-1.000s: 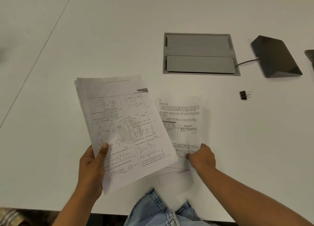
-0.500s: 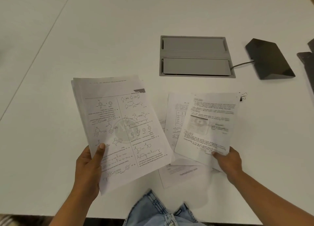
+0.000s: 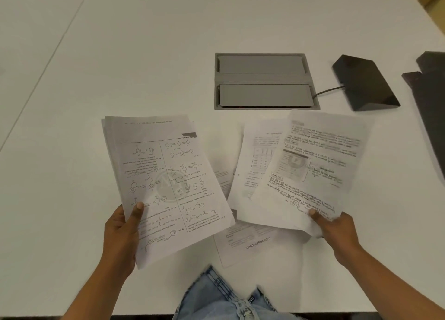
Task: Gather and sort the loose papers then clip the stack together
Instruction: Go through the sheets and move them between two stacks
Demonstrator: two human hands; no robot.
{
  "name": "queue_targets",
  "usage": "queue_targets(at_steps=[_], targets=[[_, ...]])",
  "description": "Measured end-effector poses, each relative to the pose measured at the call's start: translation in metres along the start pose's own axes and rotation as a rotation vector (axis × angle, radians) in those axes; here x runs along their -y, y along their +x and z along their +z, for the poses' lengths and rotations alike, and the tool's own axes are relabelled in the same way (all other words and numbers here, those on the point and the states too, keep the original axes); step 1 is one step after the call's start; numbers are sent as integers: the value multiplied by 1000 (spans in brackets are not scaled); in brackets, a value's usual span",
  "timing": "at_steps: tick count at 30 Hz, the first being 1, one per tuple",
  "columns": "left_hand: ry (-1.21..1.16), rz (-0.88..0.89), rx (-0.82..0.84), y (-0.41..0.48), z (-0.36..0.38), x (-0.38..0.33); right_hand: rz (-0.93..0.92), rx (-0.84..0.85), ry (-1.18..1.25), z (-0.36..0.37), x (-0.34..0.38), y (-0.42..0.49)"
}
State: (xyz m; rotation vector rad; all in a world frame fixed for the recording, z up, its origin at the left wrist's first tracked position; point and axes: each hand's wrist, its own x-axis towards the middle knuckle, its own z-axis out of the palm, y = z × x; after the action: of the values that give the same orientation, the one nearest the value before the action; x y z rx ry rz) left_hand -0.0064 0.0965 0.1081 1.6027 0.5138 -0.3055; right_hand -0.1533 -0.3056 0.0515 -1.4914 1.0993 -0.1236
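Observation:
My left hand [image 3: 122,238] grips the lower left corner of a stack of papers [image 3: 166,175] printed with chemistry diagrams, held above the white table. In my right hand [image 3: 333,229] is a single sheet [image 3: 313,165] with handwriting and a small picture, pinched at its lower edge and lifted to the right of the stack. Under it, a sheet with a table [image 3: 255,165] and another sheet with a web address [image 3: 243,245] lie loose on the table. The binder clip is hidden behind the lifted sheet.
A grey cable hatch [image 3: 265,79] is set into the white table [image 3: 144,54] beyond the papers. A black wedge-shaped device [image 3: 366,86] with a cable sits to its right. A dark object [image 3: 431,95] lies at the right edge. My jeans [image 3: 226,298] show at the front edge.
My right hand has picked the handwritten sheet off the table and carried it up and to the right, uncovering the sheets beneath and covering the binder clip. The left hand's stack barely moved.

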Motion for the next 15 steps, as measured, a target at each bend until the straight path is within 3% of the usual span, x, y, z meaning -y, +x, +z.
queue_targets(at_steps=[8, 13, 15], targets=[[4, 7, 20, -9, 6, 4, -24, -184, -520, 15, -19, 8], [-7, 10, 15, -13, 6, 3, -83, -275, -510, 18, -9, 9], [-9, 4, 12, -15, 4, 4, -95, -229, -438, 20, -4, 8]])
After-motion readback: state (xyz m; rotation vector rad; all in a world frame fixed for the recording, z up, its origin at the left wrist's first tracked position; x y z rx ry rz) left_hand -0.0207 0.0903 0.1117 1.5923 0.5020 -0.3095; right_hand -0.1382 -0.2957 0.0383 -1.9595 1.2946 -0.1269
